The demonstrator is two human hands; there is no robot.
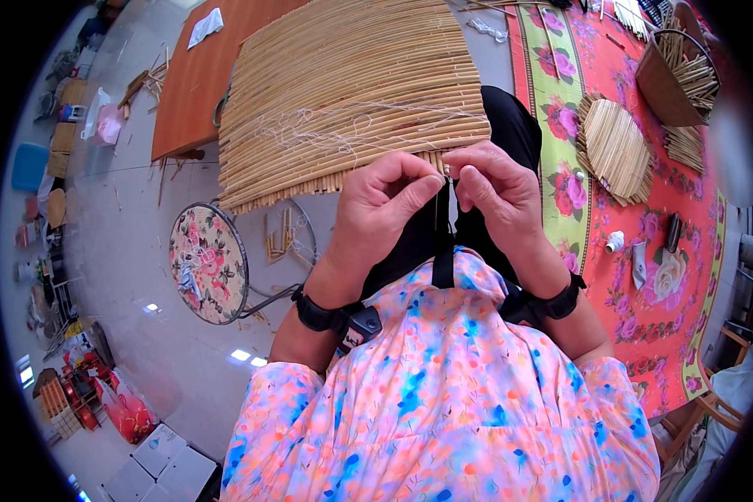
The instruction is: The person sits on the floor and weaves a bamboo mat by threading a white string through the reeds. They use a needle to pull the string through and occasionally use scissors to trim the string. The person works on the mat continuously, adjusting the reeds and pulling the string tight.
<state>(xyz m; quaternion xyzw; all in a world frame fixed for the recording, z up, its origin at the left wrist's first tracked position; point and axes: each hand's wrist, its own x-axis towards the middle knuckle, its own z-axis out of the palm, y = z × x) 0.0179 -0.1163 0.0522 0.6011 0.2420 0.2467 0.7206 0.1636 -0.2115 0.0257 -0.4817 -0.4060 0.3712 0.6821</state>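
A woven mat of thin pale reeds (343, 67) lies across the upper middle, its lower edge over my dark-clothed legs. Loose white thread (309, 125) is tangled on its surface. My left hand (386, 209) is closed, thumb and forefinger pinched at the mat's lower edge. Facing it, my right hand (502, 197) is closed too, fingertips at the same edge beside short reed ends. What either pinch holds, perhaps fine thread, is too small to make out.
A wooden table (180, 100) stands upper left; a floral folding stool (209, 263) is below it. A floral red cloth (627, 326) at right bears a round reed mat (611, 146), a thread spool (614, 242) and a container of reeds (669, 75). Boxes (159, 452) sit lower left.
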